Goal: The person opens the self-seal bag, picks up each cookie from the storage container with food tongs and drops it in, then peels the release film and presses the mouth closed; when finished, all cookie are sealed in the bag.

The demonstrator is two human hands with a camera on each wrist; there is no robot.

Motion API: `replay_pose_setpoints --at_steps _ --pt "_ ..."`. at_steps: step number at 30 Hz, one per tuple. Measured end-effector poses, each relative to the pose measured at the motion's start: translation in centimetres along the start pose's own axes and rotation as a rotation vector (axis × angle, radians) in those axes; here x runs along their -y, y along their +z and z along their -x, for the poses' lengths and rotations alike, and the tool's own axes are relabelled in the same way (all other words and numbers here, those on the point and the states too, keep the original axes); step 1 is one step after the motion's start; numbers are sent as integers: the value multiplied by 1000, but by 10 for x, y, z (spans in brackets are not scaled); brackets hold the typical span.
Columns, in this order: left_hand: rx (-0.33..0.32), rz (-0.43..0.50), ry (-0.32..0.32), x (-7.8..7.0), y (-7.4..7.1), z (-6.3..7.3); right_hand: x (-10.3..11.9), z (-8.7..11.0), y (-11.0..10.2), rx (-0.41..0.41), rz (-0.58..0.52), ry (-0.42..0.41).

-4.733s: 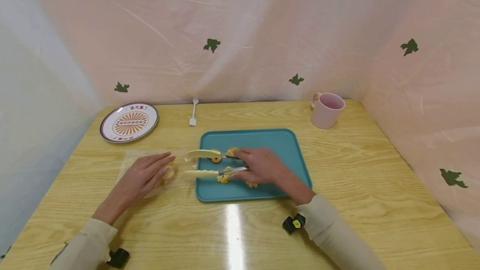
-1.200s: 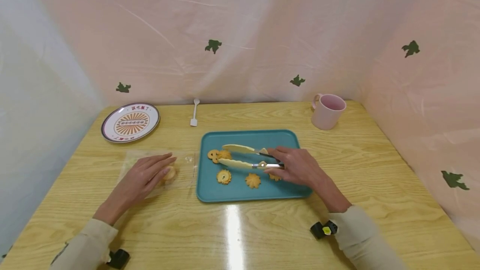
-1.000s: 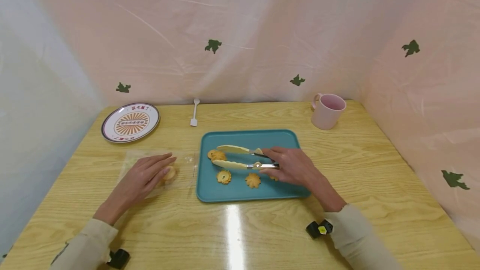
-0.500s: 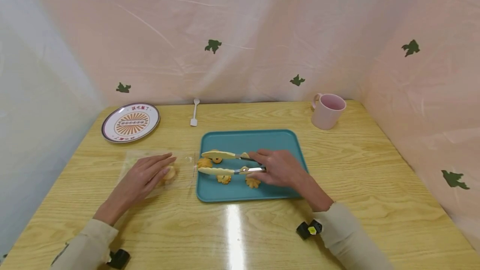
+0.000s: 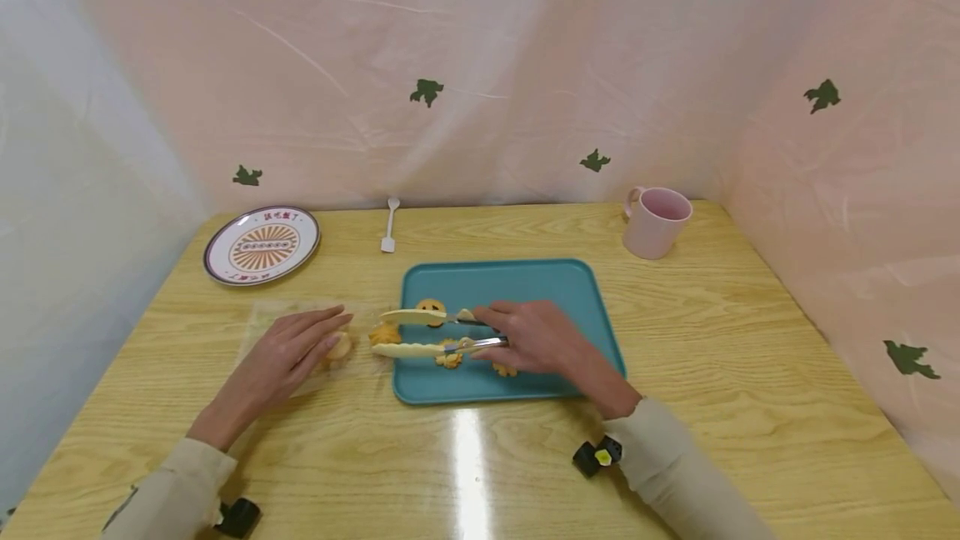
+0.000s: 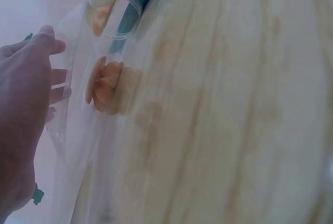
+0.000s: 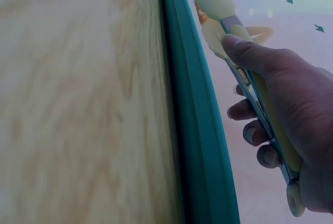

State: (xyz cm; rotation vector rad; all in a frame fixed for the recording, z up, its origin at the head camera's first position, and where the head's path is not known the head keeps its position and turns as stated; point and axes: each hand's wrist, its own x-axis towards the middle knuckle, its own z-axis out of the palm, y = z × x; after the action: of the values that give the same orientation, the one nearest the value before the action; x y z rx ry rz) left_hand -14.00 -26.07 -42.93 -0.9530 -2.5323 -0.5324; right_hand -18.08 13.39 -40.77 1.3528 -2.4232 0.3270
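Observation:
My right hand (image 5: 528, 336) grips a pair of tongs (image 5: 412, 350) with pale yellow heads. Between the heads sits a ridged cookie (image 5: 385, 333), over the left rim of a teal tray (image 5: 525, 277). On the tray lie a round smiley-face cookie (image 5: 431, 305), a flower-shaped cookie (image 5: 450, 361) and another cookie (image 5: 505, 371) partly hidden by the hand. My left hand (image 5: 281, 352) holds up the film of a clear plastic bag (image 6: 78, 130), whose mouth faces the tray. Cookies (image 6: 106, 86) rest inside the bag in the left wrist view.
A patterned plate (image 5: 261, 244) stands at the back left of the wooden table (image 5: 720, 332). Near it lies a small white spatula-like tool (image 5: 388, 225). A pink mug (image 5: 654, 225) is at the back right. Cloth walls (image 5: 480, 48) enclose the table's back and sides.
My right hand has moved left with the tongs, carrying the ridged cookie from the tray past its left rim to the bag's mouth. The left hand has stayed in place.

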Motion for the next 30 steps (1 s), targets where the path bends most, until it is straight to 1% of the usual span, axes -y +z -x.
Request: replay_pose_setpoints --at_steps 7,15,23,30 --pt "-1 3 -1 1 0 1 4 -10 5 35 21 -13" --pt "11 2 -16 1 0 1 9 -20 11 78 -9 17" --pt "12 -5 -17 0 0 1 12 -27 17 43 -6 7" --pt "12 -2 -22 -1 0 1 14 -30 23 39 -19 4"
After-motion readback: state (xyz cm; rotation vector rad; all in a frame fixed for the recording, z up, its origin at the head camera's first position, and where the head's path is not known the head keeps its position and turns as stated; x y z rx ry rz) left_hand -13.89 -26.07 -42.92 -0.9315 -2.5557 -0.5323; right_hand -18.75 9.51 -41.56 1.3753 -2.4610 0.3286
